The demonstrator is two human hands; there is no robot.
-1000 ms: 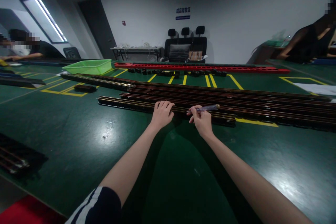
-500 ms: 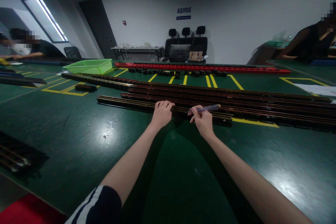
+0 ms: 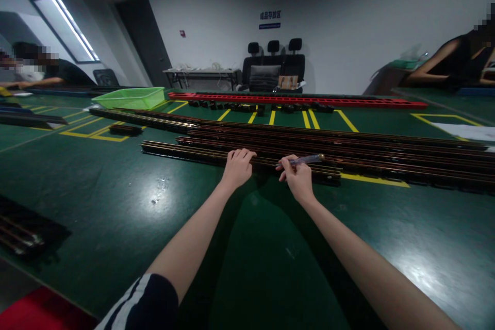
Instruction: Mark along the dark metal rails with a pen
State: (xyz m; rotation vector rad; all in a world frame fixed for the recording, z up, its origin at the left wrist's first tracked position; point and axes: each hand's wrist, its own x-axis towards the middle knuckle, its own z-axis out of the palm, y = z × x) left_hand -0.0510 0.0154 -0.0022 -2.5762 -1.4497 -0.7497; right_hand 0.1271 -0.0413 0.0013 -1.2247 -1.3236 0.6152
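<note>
In the head view, the long dark strip [image 3: 181, 152] lies across the middle of the frame on the green surface [image 3: 116, 206]. The left hand [image 3: 237, 167] has its fingers curled over it; whether they grip, I cannot tell. The right hand [image 3: 297, 176] is closed around a pen [image 3: 309, 159], tip at the strip. The strip might skid if the left hand presses lightly, or knock the neighbouring strips [image 3: 406, 153] behind. Compared with a second ago, it sits slightly farther left; both hands are nearly unmoved.
</note>
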